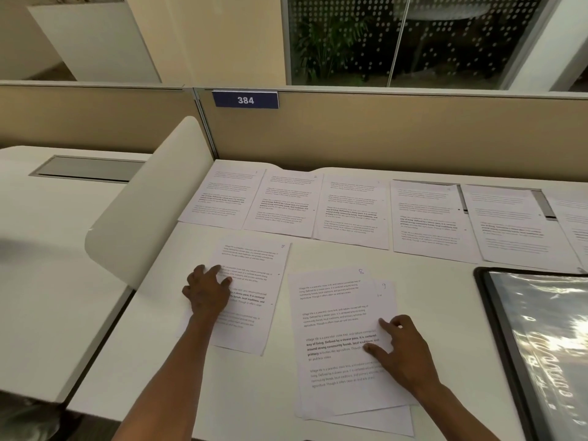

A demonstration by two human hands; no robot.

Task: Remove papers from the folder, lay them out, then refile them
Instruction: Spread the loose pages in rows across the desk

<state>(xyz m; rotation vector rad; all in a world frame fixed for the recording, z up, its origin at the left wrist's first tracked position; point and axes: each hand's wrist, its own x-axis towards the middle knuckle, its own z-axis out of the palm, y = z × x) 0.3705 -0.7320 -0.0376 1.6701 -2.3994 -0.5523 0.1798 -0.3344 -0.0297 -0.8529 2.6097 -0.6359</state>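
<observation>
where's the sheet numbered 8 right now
Front row, right of centre: sheet 8 tops a small stack under the right hand, right of sheet 7.

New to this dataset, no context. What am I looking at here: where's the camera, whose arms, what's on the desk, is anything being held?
There is no robot. One wide-angle camera worn on a person's head looks forward and down, so the two bare arms are the wearer's own.

On the white desk, printed sheets lie side by side in a back row along the partition.

Nearer, the left hand rests with spread fingers on the sheet numbered 7. The right hand presses fingertips on a small stack whose top sheet is numbered 8; the sheet numbered 9 peeks out beneath.

Nothing is gripped; both hands only press paper flat.

At the right edge lies the open folder with shiny plastic sleeves.
</observation>
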